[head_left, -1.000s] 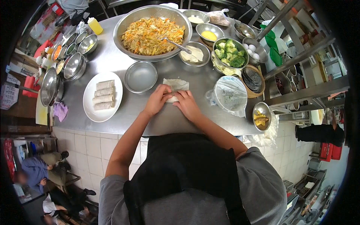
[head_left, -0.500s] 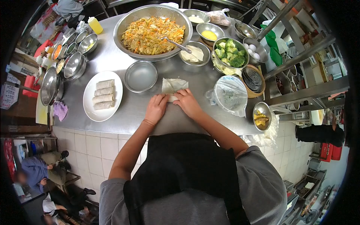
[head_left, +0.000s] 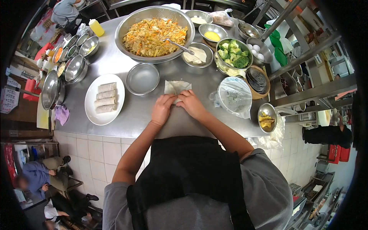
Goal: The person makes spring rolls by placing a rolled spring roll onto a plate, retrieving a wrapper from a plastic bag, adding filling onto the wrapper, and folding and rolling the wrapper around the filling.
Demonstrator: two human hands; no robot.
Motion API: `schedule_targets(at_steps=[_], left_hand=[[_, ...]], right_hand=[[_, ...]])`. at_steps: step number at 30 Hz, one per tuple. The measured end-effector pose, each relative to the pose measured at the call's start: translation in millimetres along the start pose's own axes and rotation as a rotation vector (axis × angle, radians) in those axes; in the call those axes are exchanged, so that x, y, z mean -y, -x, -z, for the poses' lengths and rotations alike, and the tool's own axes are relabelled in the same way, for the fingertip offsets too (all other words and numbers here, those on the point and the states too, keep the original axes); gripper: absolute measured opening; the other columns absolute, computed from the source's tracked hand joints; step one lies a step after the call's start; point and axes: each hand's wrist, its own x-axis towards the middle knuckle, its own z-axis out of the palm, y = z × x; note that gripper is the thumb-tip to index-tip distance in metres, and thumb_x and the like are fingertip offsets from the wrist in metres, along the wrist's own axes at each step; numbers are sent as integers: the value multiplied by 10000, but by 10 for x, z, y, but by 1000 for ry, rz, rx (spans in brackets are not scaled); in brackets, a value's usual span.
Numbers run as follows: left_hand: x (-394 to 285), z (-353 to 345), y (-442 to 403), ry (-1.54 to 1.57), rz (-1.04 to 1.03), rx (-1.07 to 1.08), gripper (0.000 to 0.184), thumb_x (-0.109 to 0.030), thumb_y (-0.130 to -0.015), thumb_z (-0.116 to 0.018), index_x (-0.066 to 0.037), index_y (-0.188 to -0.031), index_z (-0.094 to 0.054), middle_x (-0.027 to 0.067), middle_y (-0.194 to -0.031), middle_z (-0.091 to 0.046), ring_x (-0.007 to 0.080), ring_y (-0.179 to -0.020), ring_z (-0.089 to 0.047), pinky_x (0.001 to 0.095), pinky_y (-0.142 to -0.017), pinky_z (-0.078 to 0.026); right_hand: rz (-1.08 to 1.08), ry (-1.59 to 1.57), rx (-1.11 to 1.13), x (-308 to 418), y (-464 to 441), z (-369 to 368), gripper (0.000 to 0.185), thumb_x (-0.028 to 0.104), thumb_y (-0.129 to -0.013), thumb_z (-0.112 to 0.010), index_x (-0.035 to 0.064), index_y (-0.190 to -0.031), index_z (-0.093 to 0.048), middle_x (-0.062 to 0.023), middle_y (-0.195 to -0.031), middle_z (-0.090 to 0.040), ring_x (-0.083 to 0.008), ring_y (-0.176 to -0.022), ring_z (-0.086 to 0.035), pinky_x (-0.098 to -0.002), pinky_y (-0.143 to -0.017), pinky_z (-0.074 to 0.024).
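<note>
Head: one wrapper (head_left: 176, 86), four rolls (head_left: 105, 94), one plate (head_left: 90, 100).

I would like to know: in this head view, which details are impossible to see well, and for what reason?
All in the head view:
Near part of the wrapper: covered by the left hand and right hand.
Lower end of the metal utensil: buried in the shredded vegetables.
What lies under the plastic cover: only vague through it.
Writing on the wall sheets: too small.
</note>
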Motion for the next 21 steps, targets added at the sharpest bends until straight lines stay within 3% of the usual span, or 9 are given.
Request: schedule_targets(at_steps=[4, 7, 10, 16, 18, 21], left_hand=[[41, -52, 57, -5, -80, 50, 472, -17, -770, -661, -30, -1242, -666, 82, -1283, -653, 312, -1174, -601, 426, -993, -492], [-12, 53, 42, 0, -137, 76, 491, -75, -838, -693, -40, -1322, -619, 125, -1344, -619, 327, -1193, -593, 426, -1017, -486], [29, 42, 38, -20, -179, 100, 572, -160, -853, -729, -50, -1390, -569, 130, -1384, -590, 328, -1204, -583, 423, -1023, -474], [181, -27, -20, 14, -177, 197, 607, -225, -842, -742, -75, -1405, -570, 109, -1337, -617, 317, -1182, -588, 435, -999, -464], [240, -49, -52, 32, -182, 218, 579, -223, -847, -737, -85, -1389, -587, 106, -1313, -626, 315, -1163, -592, 441, -989, -466], [289, -50, -129, 74, -170, 273, 541, -223, -854, -733, -90, -1363, -609, 108, -1278, -636, 319, -1141, -594, 442, -985, -470]], right_hand=[[-16, -67, -55, -28, 7, -34, 335, 182, -788, -777, 13, -1067, -699, -141, -1048, -619, -339, -1086, -549, -402, -957, -471], [-56, -138, -26, -62, -10, -54, 347, 179, -785, -787, 18, -1080, -702, -154, -1074, -622, -348, -1104, -551, -400, -972, -468], [-19, -130, 24, -141, -53, -16, 415, 159, -781, -793, 31, -1159, -681, -164, -1062, -649, -352, -1049, -606, -410, -925, -499], [-329, -529, 50, -176, -121, 102, 602, 100, -776, -804, 27, -1331, -582, -169, -1060, -707, -360, -927, -695, -425, -827, -548], [-371, -493, 146, -196, -153, 151, 552, 119, -799, -797, 8, -1303, -602, -178, -1174, -685, -367, -988, -680, -427, -881, -534], [-188, -270, 92, -295, -141, 144, 590, 146, -851, -770, 32, -1381, -538, -150, -1213, -702, -362, -1074, -669, -403, -948, -515]])
